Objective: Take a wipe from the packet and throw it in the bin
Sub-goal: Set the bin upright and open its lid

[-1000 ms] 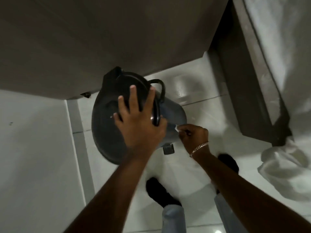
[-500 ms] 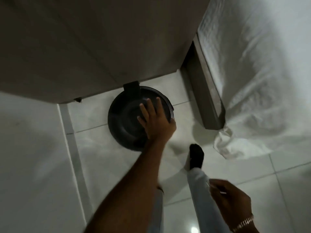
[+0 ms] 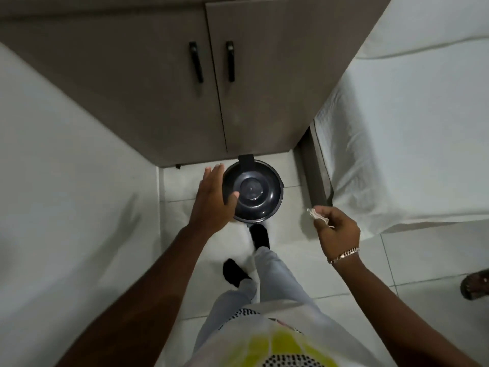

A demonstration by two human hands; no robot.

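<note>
— Where's the wipe?

— Pinched in the right hand, out to the right of the bin. The lid's shut.

— And the left hand?

— Its grip is open, holding nothing, spread beside the lid's left edge. I'd lift the lid or press the pedal, then bring the wipe right over the opening and let go.

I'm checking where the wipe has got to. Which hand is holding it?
The right hand, the one with the bracelet, pinches the white wipe to the right of the bin. The left hand is open and empty beside the closed lid.
</note>
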